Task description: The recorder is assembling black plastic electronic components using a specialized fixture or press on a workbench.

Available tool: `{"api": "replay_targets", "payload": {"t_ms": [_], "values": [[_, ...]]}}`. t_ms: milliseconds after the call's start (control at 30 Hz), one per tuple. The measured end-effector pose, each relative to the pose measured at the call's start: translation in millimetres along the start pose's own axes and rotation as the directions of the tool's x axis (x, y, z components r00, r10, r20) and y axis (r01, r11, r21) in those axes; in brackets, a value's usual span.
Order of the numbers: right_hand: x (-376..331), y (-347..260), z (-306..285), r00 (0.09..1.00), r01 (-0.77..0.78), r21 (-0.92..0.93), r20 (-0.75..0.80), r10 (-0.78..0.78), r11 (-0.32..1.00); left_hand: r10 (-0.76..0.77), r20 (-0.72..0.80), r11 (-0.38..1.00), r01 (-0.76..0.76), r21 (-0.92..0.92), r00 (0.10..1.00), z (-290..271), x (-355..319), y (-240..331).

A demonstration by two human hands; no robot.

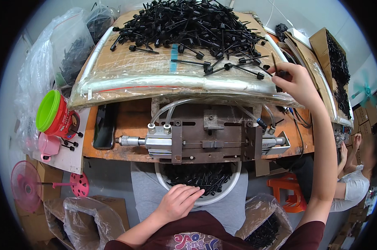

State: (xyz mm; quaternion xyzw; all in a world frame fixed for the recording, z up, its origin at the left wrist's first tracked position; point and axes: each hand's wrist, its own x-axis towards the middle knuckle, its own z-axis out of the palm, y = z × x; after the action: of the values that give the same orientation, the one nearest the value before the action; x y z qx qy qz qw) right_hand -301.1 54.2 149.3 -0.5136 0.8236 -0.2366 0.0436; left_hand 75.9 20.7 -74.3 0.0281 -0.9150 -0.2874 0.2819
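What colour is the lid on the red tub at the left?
Bright green lid, seen best in the head view.

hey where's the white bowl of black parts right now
In the head view the white bowl sits low and centre on the person's lap, just under the metal press fixture, with the left hand resting on its near rim.

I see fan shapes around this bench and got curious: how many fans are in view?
2. A pink plastic desk fan stands low at the left edge beside cardboard boxes, and a teal-bladed fan sits far right, above the boxes. Others may be hidden beyond the rim.
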Motion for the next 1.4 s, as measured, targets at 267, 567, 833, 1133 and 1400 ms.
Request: {"api": "replay_targets", "payload": {"t_ms": [267, 567, 833, 1133, 1400], "values": [[-62.1, -46.2, 23.6, 0.971, 0.030, 0.682, -0.193, 0.141, 0.730, 0.056, -0.207, 0.993, -0.076, -0.089, 0.977, -29.6, 52.6, 20.6], [-171.3, -79.8, 132.6, 0.918, -0.381, 0.921, 0.367, 0.150, 0.078, -0.110, -0.186, 0.961, 0.057, -0.270, 0.976, -51.3, 100.7, 22.3], [-188.7, -74.2, 146.4, 0.896, -0.433, 0.900, 0.426, 0.126, 0.036, -0.091, -0.110, 0.969, 0.063, -0.238, 0.990, -44.6, 87.9, 19.8], [-186.9, -66.3, 154.2, 0.916, -0.300, 0.953, 0.297, 0.270, -0.030, -0.053, -0.008, 0.833, 0.040, -0.551, 0.999, -50.0, 71.0, 15.1], [-179.8, -67.0, 153.8, 0.922, -0.313, 0.934, 0.343, 0.182, -0.172, 0.051, -0.006, 0.900, -0.049, -0.433, 0.999, -55.5, 68.4, 17.2]]}}
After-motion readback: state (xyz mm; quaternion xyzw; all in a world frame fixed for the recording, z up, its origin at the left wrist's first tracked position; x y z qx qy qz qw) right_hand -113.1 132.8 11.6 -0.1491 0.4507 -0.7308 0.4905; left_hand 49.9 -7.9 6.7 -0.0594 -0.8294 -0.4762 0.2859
